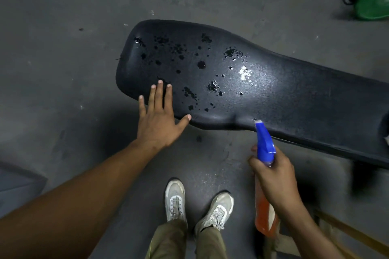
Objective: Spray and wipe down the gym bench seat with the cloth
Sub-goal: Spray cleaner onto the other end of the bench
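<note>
Flat, spread left hand (pixel 156 115) seemingly rests on the droplet-wet black padded bench seat (pixel 263 88); right hand (pixel 273 176) grips a blue-nozzled orange spray bottle (pixel 265 149) beside its near edge.

Dim overhead light, perhaps edge-blurred corners.

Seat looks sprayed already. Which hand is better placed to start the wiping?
Probably the left hand: open and empty beside the wet bench seat. The right hand grips the spray bottle. No cloth is visible.
</note>
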A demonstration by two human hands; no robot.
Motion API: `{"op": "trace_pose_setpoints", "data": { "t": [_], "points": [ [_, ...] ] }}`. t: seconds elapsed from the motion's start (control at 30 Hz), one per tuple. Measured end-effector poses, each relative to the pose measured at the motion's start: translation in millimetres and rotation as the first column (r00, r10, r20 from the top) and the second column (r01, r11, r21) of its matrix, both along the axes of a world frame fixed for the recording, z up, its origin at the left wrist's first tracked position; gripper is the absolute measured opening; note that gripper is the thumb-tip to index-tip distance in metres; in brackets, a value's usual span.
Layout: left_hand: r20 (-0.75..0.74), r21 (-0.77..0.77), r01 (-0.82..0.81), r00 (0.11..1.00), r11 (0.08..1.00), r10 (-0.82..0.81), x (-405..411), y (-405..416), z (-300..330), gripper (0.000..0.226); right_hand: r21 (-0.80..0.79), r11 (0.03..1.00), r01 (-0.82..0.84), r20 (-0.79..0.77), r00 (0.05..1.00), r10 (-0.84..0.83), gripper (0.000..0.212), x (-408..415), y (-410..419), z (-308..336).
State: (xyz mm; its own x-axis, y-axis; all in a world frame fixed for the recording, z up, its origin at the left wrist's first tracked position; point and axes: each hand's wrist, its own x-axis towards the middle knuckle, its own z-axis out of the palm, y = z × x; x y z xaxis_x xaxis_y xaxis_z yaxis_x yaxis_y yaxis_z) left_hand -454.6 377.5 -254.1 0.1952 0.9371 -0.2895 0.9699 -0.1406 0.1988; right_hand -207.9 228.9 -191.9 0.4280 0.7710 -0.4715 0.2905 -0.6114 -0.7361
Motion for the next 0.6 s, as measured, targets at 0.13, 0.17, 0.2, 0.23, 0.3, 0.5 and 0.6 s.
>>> {"op": "trace_pose_setpoints", "data": {
  "t": [0.13, 0.17, 0.2, 0.23, 0.3, 0.5, 0.6],
  "points": [
    [0.008, -0.002, 0.123, 0.992, 0.992, -0.123, 34, 0, 7, 0.1, 0.103, 0.988, 0.112, -0.107, 0.989, -0.101, 0.022, 13, 9, 8],
    [0.012, -0.008, 0.152, 0.988, 0.988, -0.152, 43, -1, 9, 0.1, 0.131, 0.982, 0.138, -0.121, 0.985, -0.122, 0.022, 17, 11, 11],
    [0.016, -0.013, 0.183, 0.983, 0.983, -0.183, 52, -1, 11, 0.099, 0.166, 0.974, 0.156, -0.134, 0.982, -0.134, 0.02, 21, 14, 14],
    [0.02, -0.02, 0.216, 0.976, 0.976, -0.216, 61, -2, 12, 0.099, 0.199, 0.966, 0.167, -0.143, 0.98, -0.14, 0.027, 26, 17, 18],
    [0.034, -0.034, 0.288, 0.957, 0.957, -0.287, 79, -5, 14, 0.097, 0.253, 0.949, 0.186, -0.152, 0.977, -0.151, 0.05, 40, 23, 28],
    [0.094, -0.087, 0.475, 0.879, 0.876, -0.467, 154, -24, 14, 0.099, 0.386, 0.891, 0.238, -0.112, 0.971, -0.211, 0.024, 100, 33, 60],
    [0.113, -0.131, 0.57, 0.822, 0.811, -0.559, 204, -27, 15, 0.099, 0.436, 0.861, 0.262, -0.081, 0.964, -0.252, 0.025, 136, 38, 76]
  ]
}}
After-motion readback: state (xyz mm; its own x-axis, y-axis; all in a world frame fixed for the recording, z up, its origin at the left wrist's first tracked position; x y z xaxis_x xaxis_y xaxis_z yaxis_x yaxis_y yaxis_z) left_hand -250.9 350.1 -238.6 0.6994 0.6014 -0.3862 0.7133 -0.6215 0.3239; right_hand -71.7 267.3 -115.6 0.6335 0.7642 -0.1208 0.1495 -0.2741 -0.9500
